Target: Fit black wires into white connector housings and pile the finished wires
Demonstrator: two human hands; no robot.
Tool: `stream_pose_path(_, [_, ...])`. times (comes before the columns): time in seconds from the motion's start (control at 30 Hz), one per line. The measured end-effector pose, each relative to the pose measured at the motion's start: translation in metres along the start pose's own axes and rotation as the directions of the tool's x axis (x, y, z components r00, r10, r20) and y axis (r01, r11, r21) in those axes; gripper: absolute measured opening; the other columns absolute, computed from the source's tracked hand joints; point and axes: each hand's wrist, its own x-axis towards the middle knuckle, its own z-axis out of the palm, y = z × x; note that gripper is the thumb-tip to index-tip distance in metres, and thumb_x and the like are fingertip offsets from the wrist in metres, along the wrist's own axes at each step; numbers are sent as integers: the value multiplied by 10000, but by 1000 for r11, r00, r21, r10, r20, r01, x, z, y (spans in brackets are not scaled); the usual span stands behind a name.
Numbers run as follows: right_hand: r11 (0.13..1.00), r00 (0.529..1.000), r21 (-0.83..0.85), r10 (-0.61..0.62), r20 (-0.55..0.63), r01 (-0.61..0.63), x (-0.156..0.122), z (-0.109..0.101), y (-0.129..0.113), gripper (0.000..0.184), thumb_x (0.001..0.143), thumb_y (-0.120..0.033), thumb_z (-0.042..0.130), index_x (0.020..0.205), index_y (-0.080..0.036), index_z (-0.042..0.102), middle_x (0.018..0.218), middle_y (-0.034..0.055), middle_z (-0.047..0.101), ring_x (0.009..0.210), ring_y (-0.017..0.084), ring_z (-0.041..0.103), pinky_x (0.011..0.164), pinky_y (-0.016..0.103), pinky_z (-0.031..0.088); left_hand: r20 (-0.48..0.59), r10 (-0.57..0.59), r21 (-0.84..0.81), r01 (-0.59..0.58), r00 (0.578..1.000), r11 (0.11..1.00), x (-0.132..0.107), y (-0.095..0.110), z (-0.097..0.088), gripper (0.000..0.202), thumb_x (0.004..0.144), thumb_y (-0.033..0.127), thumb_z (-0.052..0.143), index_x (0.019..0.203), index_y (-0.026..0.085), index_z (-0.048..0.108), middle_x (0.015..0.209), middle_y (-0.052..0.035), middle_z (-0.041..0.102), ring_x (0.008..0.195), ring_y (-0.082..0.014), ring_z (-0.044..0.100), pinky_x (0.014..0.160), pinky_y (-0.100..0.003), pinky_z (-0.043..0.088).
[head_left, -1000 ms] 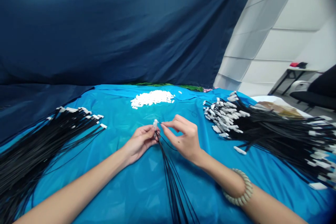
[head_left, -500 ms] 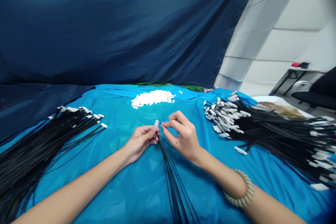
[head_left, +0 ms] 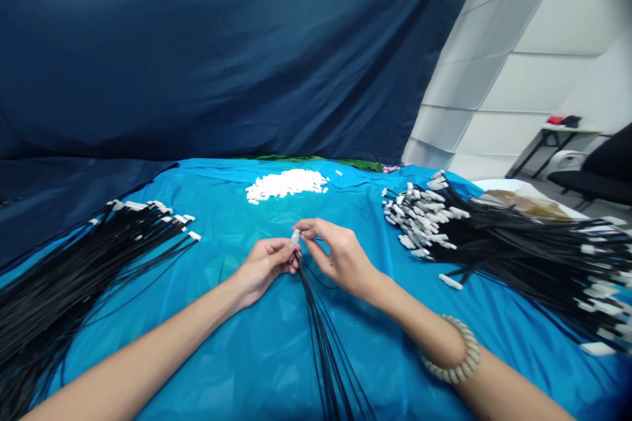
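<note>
Pinched between the thumb and fingers of my left hand [head_left: 261, 270] is a small white connector [head_left: 295, 237], held upright in front of me, well above the bottom edge of my view. My right hand [head_left: 343, 256] meets it from the other side, thumb and fingertips closed on a single thin wire [head_left: 320, 284] that loops below my palm; I cannot tell whether its tip sits inside the connector, since my fingers cover it. From beneath my left fingertips a bunch of black wires [head_left: 328, 342] fans downward over the blue cloth [head_left: 222, 355]. A beaded bracelet [head_left: 457, 352] rings my right forearm. Beyond my hands lies a heap of loose white connectors [head_left: 286, 185], with one stray piece [head_left: 338, 173] just off its right side. To my left spreads a thick bundle of black cables [head_left: 99, 263], white connectors on their far ends. To my right lies another large bundle [head_left: 503, 243], with white connectors at both ends and one white connector [head_left: 451, 281] poking out toward me. A dark blue curtain [head_left: 222, 52] hangs behind the cloth; off to the right are a white panelled wall [head_left: 533, 79], a small table [head_left: 587, 131] and a black chair [head_left: 602, 164].
</note>
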Motion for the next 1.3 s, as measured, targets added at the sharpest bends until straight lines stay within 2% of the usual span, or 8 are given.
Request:
stream_pose_path(0.23, [999,998,-37,16,-53,-18,4,-6,-4,193,787,-170,464,969,-163,530,1097,83,528,1030,161,470,866,304,399,-46,8,-37,-9,999,999,2,1,-3,149,642,237,645,685,94,632,586,-17,551,528,-71,480,510,-183,374])
stream_pose_path(0.47, [968,976,-167,-167,143,190,4,-18,-5,157,702,-156,554,798,-241,644,1230,13,404,1196,236,218,955,436,281,-74,12,-68,-17,997,998,2,3,-6,136,661,233,629,703,104,627,623,-11,547,545,-63,483,509,-166,374])
stream_pose_path(0.83, [788,858,-343,-492,148,511,1,-8,3,116,783,-129,497,838,-164,593,972,26,608,1011,170,446,915,380,355,-101,-24,-110,13,995,994,2,3,-6,184,608,234,672,729,101,635,631,-20,558,571,-73,490,547,-179,390])
stream_pose_path(0.93, [800,851,-297,-509,126,522,-2,-3,6,125,777,-106,490,867,-140,570,910,44,628,966,158,486,876,346,395,-74,-27,-107,19,997,994,3,1,-7,161,633,225,653,731,98,634,622,-19,551,574,-71,491,548,-172,392])
stream_pose_path(1.03, [926,931,-113,-365,-14,361,-4,2,3,137,757,-101,493,866,-153,558,888,55,627,953,164,507,832,342,424,-63,-14,-88,9,998,996,4,0,-9,151,652,228,638,721,94,633,603,-16,547,549,-62,485,530,-162,388])
stream_pose_path(1.13, [962,981,274,40,-188,14,1,0,-6,94,758,-128,491,820,-171,547,833,50,622,877,162,553,787,343,450,-90,-18,-70,12,996,997,5,0,-10,150,650,236,639,711,100,634,582,-11,546,531,-60,484,519,-161,389])
stream_pose_path(1.2, [819,914,559,318,-251,-131,7,-8,-10,49,772,-179,492,801,-178,531,742,24,609,752,149,586,717,340,478,-111,-27,-63,20,993,998,5,0,-10,156,646,243,642,716,104,635,582,-14,552,531,-62,489,518,-162,391])
stream_pose_path(1.3, [652,753,751,546,-367,-106,16,-30,-7,105,769,-259,509,816,-174,549,634,-20,546,566,104,555,546,269,479,-132,-39,-52,33,991,998,6,0,-10,164,641,248,645,722,105,636,577,-18,555,528,-64,494,520,-165,395])
